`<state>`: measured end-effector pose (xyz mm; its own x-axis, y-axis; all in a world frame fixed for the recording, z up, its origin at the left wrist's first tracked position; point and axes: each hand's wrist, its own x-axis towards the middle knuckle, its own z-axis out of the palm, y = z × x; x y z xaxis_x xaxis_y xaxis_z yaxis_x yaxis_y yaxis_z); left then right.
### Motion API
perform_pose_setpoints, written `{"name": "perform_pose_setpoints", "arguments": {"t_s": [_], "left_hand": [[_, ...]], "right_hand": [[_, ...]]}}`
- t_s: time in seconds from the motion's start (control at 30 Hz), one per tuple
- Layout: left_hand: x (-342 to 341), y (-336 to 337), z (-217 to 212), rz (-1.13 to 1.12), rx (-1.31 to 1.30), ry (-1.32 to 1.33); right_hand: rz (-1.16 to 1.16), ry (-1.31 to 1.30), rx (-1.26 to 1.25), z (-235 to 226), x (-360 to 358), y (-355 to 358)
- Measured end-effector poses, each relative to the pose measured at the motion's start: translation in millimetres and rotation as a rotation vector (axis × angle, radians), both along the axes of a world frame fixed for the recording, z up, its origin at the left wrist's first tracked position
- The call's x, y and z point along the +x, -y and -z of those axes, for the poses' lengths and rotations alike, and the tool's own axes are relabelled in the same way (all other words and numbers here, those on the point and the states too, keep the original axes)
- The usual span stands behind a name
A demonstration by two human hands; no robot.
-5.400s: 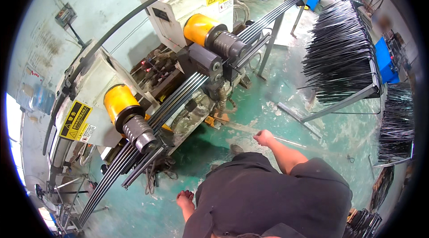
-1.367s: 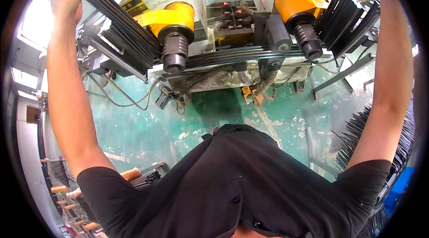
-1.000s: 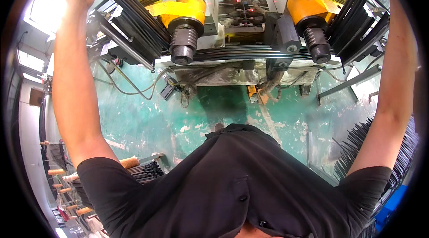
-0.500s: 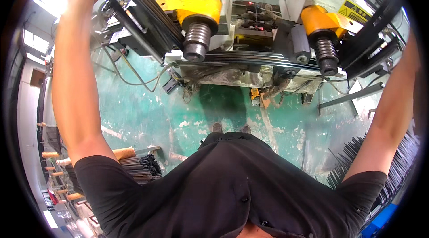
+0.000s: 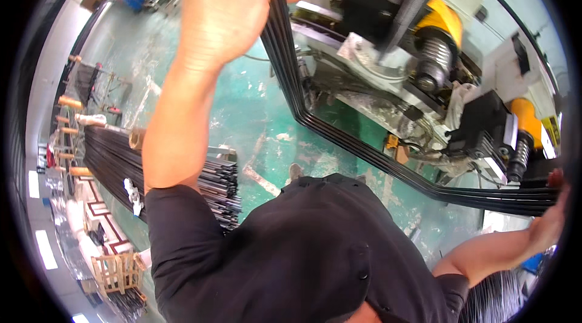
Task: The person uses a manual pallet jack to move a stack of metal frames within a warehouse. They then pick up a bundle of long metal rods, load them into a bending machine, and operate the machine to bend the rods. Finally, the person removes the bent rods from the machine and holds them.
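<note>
1. Bending machine (image 5: 424,99): grey and white body with black blocks, filling the upper right. It carries two yellow heads with ribbed rollers, one near the top (image 5: 445,17) and one toward the right rim (image 5: 526,118).
2. Green floor (image 5: 242,111): painted, scuffed pale, and visible between the machine and the person's dark shirt.
3. Stack of straight rods (image 5: 151,165): dark, long and lying flat at the left, just behind the left upper arm. A rack with wooden pegs (image 5: 70,103) stands beyond it.
4. Bundle of bent rods (image 5: 364,153): thin black rods held side by side.
   - It runs down from the left hand, turns at one bend in front of the machine, then runs right to the other hand.
   - It appears to hang in the air before the machine, resting on nothing visible.
5. Left hand (image 5: 227,8): raised overhead, with the fingers and thumb wrapped tightly round the upper end of the bundle.
6. Right hand (image 5: 548,220): at the right rim. The palm is under the bundle's far end and the fingertips show above it, so it seems closed on the bundle, though the rim distorts it.
7. White rag (image 5: 458,102): draped on the machine between the heads.

Step in hand, as judged: the bent bundle is carried between two hands, just in front of the machine.

Any further move calls for both grips to stay firm and travel together, so the loose rods stay flat and the bend clears the rollers.
</note>
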<state>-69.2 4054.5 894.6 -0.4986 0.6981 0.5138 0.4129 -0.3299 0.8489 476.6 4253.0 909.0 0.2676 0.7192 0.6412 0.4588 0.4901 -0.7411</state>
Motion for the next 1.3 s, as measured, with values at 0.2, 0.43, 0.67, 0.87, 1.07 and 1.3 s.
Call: {"name": "perform_pose_setpoints", "arguments": {"t_s": [0.2,0.43,0.67,0.87,1.07,1.3], "left_hand": [[-103.8,40.6,70.6,-0.312,-0.067,0.115],[-215.8,108.1,130.3,-0.584,0.003,0.203],[-271.2,145.6,162.9,-0.75,0.016,0.266],[-316.9,172.5,151.6,-0.905,0.021,0.222],[-367.9,196.3,155.4,-0.977,-0.019,0.209],[-485.8,201.0,171.8,-0.931,0.058,0.241]], "right_hand": [[-0.097,-0.263,-0.225,101.8,-186.0,68.3],[-0.414,-0.3,-0.217,154.1,-331.2,89.3],[-0.675,-0.292,-0.233,183.6,-417.3,69.5],[-0.85,-0.377,-0.315,200.3,-488.6,59.2],[-0.892,-0.363,-0.333,226.0,-563.4,57.8],[-0.84,-0.381,-0.359,279.5,-688.3,60.5]]}}
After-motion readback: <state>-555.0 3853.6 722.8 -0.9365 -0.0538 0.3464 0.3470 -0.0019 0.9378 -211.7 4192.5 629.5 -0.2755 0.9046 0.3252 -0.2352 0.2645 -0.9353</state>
